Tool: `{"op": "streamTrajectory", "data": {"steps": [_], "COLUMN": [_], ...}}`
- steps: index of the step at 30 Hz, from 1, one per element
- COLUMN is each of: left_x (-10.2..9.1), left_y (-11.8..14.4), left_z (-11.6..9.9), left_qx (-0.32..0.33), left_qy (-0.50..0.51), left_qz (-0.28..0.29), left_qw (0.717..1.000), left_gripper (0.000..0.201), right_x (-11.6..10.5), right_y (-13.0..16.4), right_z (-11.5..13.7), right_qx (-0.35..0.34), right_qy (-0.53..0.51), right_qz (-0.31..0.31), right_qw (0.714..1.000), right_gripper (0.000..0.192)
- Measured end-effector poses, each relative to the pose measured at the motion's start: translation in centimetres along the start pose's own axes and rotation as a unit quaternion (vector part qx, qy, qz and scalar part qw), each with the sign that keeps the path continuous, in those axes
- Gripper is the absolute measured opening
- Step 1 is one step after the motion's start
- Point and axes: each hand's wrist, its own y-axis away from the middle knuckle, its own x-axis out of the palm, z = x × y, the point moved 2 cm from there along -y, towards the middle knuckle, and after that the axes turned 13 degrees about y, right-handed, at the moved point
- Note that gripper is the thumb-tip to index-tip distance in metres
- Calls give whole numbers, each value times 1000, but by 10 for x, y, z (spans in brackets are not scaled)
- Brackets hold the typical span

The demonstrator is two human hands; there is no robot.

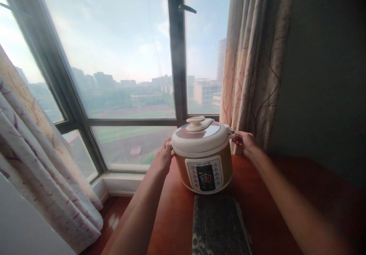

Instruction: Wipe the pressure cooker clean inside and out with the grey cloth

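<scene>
An electric pressure cooker with a cream lid and tan sides stands upright on the reddish-brown table. Its control panel faces me, and the lid sits on top with a round cream knob. My left hand is closed at the cooker's left side, fingers at the handle there, which is mostly hidden. On the other side, my right hand grips the cream handle jutting from the right. Both arms reach forward, one along each side of the cooker.
A dark flat slab with a pale pattern lies on the table just in front of the cooker. Windows stand behind, with patterned curtains hanging at left and right. A dark wall rises on the right.
</scene>
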Motion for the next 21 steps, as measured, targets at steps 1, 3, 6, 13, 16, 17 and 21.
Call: {"op": "streamTrajectory", "data": {"steps": [1,3,6,13,16,17,21], "left_x": [6,18,35,51,51,50,49], "left_y": [2,6,11,9,6,5,-1], "left_z": [1,3,6,16,18,18,21], "left_qx": [-6,-17,-7,18,18,18,20], "left_qy": [3,7,4,8,9,9,7], "left_qz": [8,18,28,11,18,21,32], "left_qw": [1000,1000,1000,1000,1000,1000,999], "left_gripper": [46,47,48,45,43,43,43], "right_x": [-6,-18,-35,-59,-60,-59,-59], "right_y": [-2,-6,-9,-3,-2,-2,-1], "right_z": [0,1,0,-10,-12,-12,-13], "right_qx": [1,6,17,42,46,47,43], "right_qy": [0,2,8,20,19,17,15], "right_qz": [-6,-19,-36,-54,-56,-56,-58], "right_qw": [1000,1000,999,997,997,997,997], "right_gripper": [13,13,13,17,17,17,14]}}
